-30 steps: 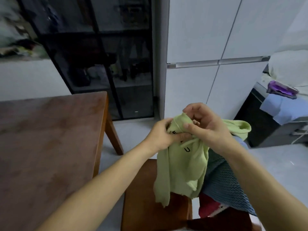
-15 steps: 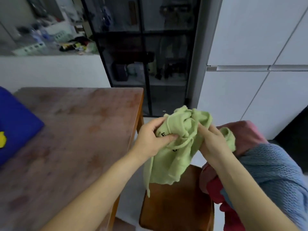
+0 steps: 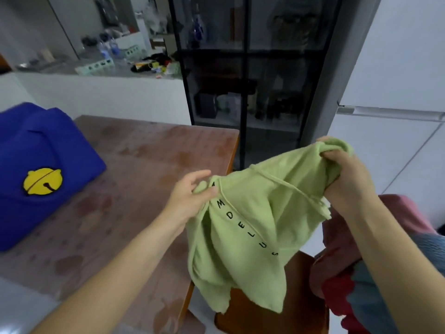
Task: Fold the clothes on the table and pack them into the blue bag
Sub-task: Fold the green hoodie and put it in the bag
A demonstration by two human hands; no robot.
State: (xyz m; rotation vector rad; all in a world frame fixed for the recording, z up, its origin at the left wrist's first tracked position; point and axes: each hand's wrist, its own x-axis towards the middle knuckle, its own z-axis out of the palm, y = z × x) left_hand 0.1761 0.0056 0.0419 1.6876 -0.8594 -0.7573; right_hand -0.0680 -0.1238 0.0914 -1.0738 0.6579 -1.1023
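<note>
the blue fabric bag (image 3: 48, 150) with a round yellow bell patch (image 3: 42, 181) sits on the left part of the brown wooden table (image 3: 144, 165). its top looks closed over, and whether anything is inside cannot be told. the only other thing holding clothes is a heap at the right edge of view: a pink garment (image 3: 399, 213) on top, a red piece (image 3: 337, 297) lower down and a grey-blue knit (image 3: 431, 247) beside them. what the heap rests on is hidden.

the light green cotton top (image 3: 252, 225) with black letters down its front is off the table, held in the air over the table's right edge and the brown wooden chair seat (image 3: 260, 314). the left hand (image 3: 190, 196) pinches a bunch of the top's cloth between thumb and curled fingers, close to the first letters. the right hand (image 3: 346, 174) is higher and further right, its fingers clenched round a gathered wad of the top's upper part. the cloth spans between the two hands, and its loose lower hem hangs in front of the chair seat.

the table's right edge runs from its far corner towards the viewer, passing under the left wrist. a wide stretch of bare wood lies between the bag and the left hand. behind the table stand a dark glass-door cabinet (image 3: 245, 68) and tall white cupboards (image 3: 397, 68).
</note>
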